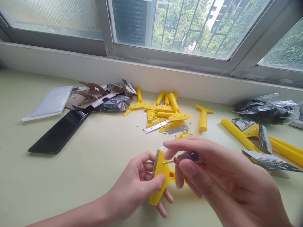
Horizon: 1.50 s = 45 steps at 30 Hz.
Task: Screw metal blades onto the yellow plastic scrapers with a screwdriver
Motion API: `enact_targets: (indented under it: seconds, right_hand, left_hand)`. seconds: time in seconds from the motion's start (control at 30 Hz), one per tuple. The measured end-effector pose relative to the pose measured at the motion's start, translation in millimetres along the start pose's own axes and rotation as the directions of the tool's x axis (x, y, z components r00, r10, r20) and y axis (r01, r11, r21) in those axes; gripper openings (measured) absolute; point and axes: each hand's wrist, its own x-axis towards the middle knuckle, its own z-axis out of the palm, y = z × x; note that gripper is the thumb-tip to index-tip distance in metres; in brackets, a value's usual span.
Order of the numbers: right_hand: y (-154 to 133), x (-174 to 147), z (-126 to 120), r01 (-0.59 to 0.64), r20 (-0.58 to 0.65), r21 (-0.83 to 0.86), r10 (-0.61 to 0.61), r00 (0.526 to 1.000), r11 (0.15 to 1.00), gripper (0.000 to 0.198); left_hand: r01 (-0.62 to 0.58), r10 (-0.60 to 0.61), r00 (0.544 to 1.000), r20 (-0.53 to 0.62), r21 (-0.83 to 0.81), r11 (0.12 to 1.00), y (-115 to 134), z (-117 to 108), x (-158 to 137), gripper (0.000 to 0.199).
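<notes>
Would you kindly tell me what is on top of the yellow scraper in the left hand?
The left hand has its thumb on the scraper; the screwdriver in the right hand meets a small screw. The right hand hides much of the handle.

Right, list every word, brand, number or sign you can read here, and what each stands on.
No text can be read.
Dark printed card at right: light lettering, too blurred.
Black packaging at left: pale marks, too blurred.
Yellow scraper in the left hand: no lettering visible.
</notes>
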Motion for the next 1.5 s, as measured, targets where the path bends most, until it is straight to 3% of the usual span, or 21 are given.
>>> enact_targets:
  seconds: [0.13,0.23,0.4,0.6,0.73,0.83,0.97,1.13,1.27,1.37,1.43,1.5]
  right_hand:
    - [1.7,-3.7,-3.6,0.068,-0.008,0.043,-0.067,0.998,0.997,0.048]
    - [1.4,-2.9,-0.3,0.109,-0.040,0.054,-0.106,0.994,0.993,0.046]
    - [0.1,-2.3,4.5,0.066,-0.150,0.079,-0.054,0.987,0.995,0.038]
    - [2.1,-6.3,-12.0,0.049,-0.009,-0.048,-0.050,0.999,0.998,0.037]
    - [0.3,-8.8,-5.0,0.016,-0.178,-0.052,-0.025,0.984,0.999,0.017]
    - [-2.6,-9.2,8.2,-0.016,-0.250,0.063,0.031,0.968,0.998,0.020]
    - [-6.4,-6.4,7.1,0.001,-0.106,0.142,0.014,0.994,0.990,0.030]
    - [-4.2,-7.4,-19.2,-0.017,0.079,-0.025,0.019,0.997,1.000,0.032]
    - [-1.5,-11.8,-17.5,0.011,-0.076,-0.163,-0.024,0.997,0.987,0.016]
    - [-1.8,-11.0,-3.4,0.009,-0.186,-0.090,-0.026,0.982,0.996,0.015]
    - [-2.4,-8.1,1.5,0.017,-0.167,-0.029,-0.022,0.986,0.999,0.012]
    - [-2.5,-5.5,-1.4,0.053,-0.078,0.010,-0.052,0.996,0.999,0.021]
  left_hand:
    - [0.005,-0.005,1.000,0.003,0.002,1.000,0.5,0.3,0.7,0.024]
    - [-0.003,0.003,1.000,0.001,-0.002,1.000,1.0,0.3,1.0,0.025]
    - [-0.004,0.004,1.000,-0.006,0.001,1.000,1.4,0.7,0.5,0.025]
    - [-0.007,0.007,1.000,-0.001,-0.016,1.000,-0.2,-0.2,0.6,0.028]
    - [-0.006,0.006,1.000,0.000,-0.032,0.999,-2.0,-1.3,0.0,0.029]
    - [-0.023,0.023,1.000,0.007,-0.053,0.998,-2.5,-1.4,0.1,0.031]
    - [-0.015,0.015,1.000,0.003,-0.033,0.999,-0.3,0.0,-0.3,0.031]
    - [-0.014,0.014,1.000,-0.006,-0.039,0.999,0.9,1.3,-0.6,0.034]
    - [-0.001,0.000,1.000,-0.014,-0.051,0.999,-1.2,-0.1,0.2,0.039]
    - [-0.011,0.011,1.000,-0.010,-0.051,0.999,-2.2,-0.9,0.6,0.036]
    - [-0.019,0.018,1.000,-0.007,-0.053,0.998,-1.9,-0.5,0.5,0.031]
    - [-0.023,0.023,1.000,-0.007,-0.058,0.998,-0.8,0.2,0.0,0.027]
